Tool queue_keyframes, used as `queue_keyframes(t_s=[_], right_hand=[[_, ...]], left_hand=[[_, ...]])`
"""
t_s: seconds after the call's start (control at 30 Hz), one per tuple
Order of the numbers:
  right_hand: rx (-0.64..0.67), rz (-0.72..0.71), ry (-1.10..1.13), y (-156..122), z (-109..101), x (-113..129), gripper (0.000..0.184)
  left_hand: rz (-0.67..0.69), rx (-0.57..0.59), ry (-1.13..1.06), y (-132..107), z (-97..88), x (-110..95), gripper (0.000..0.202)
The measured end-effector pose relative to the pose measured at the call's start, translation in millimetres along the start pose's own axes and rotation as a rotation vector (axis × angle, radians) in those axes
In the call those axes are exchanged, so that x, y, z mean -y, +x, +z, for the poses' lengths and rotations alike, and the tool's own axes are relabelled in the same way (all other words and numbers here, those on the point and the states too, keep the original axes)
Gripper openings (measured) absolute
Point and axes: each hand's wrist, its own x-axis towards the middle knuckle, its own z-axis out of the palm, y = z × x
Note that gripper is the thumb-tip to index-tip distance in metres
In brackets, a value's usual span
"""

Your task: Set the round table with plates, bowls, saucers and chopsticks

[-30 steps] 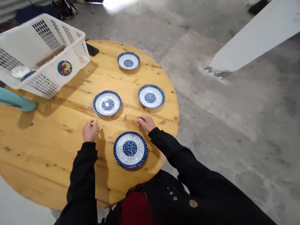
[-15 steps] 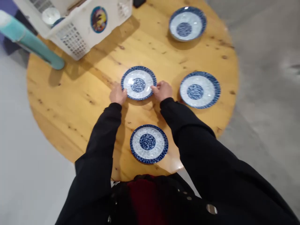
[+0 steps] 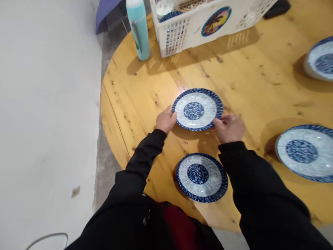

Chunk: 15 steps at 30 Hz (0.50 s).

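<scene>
A blue-and-white plate (image 3: 194, 111) is held level between my two hands, just above the wooden table (image 3: 145, 90). My left hand (image 3: 166, 119) grips its left rim, with the thumb on top. At the lower right rim my right hand (image 3: 230, 127) pinches the edge; its other fingers are partly hidden below. Closer to my body lies another plate (image 3: 202, 177) of the same pattern. A third patterned dish (image 3: 309, 152) stands to the right of my right hand, cut off by the picture's edge.
A white plastic basket (image 3: 179, 34) holding dishes stands at the back, with a turquoise thermos (image 3: 142, 38) left of it. One deeper patterned bowl (image 3: 321, 60) is at the far right. A dark object (image 3: 277, 9) lies behind the basket's right end. A white wall (image 3: 49, 104) rises at left.
The view has swung left, so the thermos and basket appear further right and the wall shows. Both hands keep hold of the plate, which has moved toward the left side of the table.
</scene>
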Motion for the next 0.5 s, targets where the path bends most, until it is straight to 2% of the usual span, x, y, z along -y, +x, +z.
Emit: queue_keyframes(t_s=[0.1, 0.27, 0.37, 0.5], right_hand=[[0.001, 0.046, -0.003, -6, 47, 36, 0.017], [0.131, -0.052, 0.058, -21, 123, 85, 0.018], [0.184, -0.069, 0.066, -28, 154, 104, 0.018], [0.192, -0.067, 0.053, -29, 177, 118, 0.017]], left_hand=[[-0.075, -0.079, -0.008, -16, -34.5, 44, 0.04], [-0.191, -0.218, 0.003, -37, -87.3, 106, 0.04], [-0.259, -0.253, 0.002, -44, -106.4, 133, 0.037], [-0.281, -0.272, -0.012, -43, -117.1, 154, 0.033]])
